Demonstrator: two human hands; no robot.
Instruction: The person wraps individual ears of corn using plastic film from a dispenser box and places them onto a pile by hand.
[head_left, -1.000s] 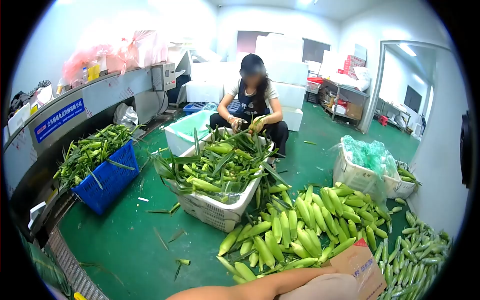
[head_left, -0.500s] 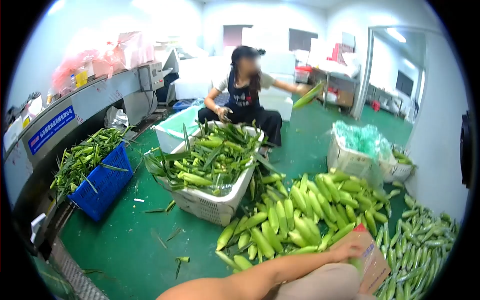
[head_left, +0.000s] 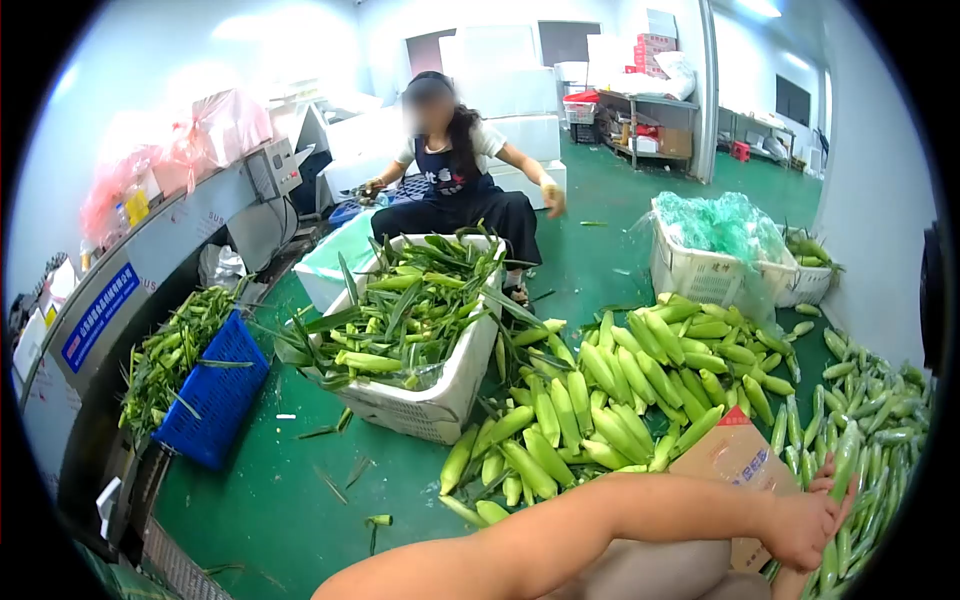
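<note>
My left arm reaches across my lap to the right. My left hand point(head_left: 803, 528) is closed against the lower part of an ear of corn point(head_left: 846, 452) in clear plastic film. My right hand point(head_left: 828, 482), partly hidden behind the left, has its fingers wrapped round the same ear. The ear stands tilted above a heap of film-wrapped corn point(head_left: 880, 480). Beside my hands a printed cardboard piece point(head_left: 735, 455) leans by my knee. Left of it lies a pile of unwrapped green corn ears point(head_left: 600, 410).
A white crate point(head_left: 425, 405) heaped with husks and corn stands mid-floor, a blue crate point(head_left: 225, 395) of husks to its left. Behind sits a co-worker point(head_left: 460, 170). Another white crate point(head_left: 700, 250) holds green plastic bags. A wall point(head_left: 880, 200) rises at right.
My left hand has moved right, from over the cardboard to the wrapped ear. My right hand has come into view. The co-worker no longer holds an ear in the outstretched hand. The view has shifted.
</note>
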